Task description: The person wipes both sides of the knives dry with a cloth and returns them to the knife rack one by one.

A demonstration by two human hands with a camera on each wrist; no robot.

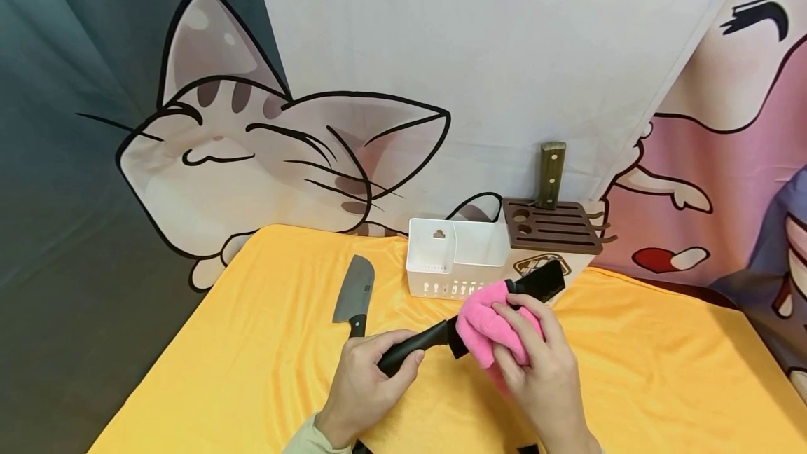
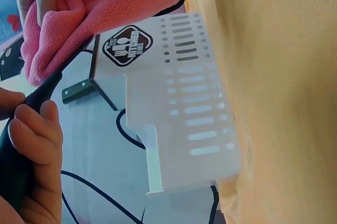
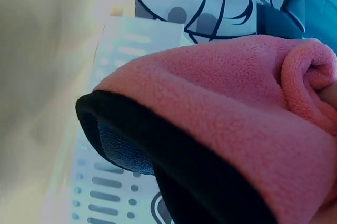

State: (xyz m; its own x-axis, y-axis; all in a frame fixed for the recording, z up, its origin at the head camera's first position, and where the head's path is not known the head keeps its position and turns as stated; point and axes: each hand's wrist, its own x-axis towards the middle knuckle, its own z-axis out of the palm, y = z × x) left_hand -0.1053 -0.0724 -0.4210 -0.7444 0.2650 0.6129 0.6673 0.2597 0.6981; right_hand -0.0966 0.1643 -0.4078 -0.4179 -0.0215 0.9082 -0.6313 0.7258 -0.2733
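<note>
The left hand [image 1: 372, 380] grips the black knife [image 1: 425, 340] by its handle, thumb along the near side; the right hand [image 1: 542, 363] grasps a bunched pink cloth [image 1: 494, 324] over the middle of the blade [image 1: 543, 284]. The knife is held up above the tabletop [image 1: 252, 349], tilted, its tip end pointing away and to the right, with bare metal showing on both sides of the cloth.

This reads as wiping, and the hold on the handle looks sound. The lower corner by the handle drops toward the person, so the edge probably faces that way (the cloth hides most of it). Good practice would be to keep a thick fold between fingers and edge, press from the spine, and draw the cloth from handle to tip in 1 smooth pass, never back along the edge. The left hand should keep the angle steady meanwhile. Turning the knife over would let the other face be done too.

Room matters: the tip end hangs in front of the knife block [image 1: 551, 228], where 1 wooden-handled knife [image 1: 551, 174] stands upright, next to the white basket [image 1: 431, 251]. A cleaver [image 1: 355, 289] lies flat just beyond the left hand, so that wrist is best kept raised.
</note>
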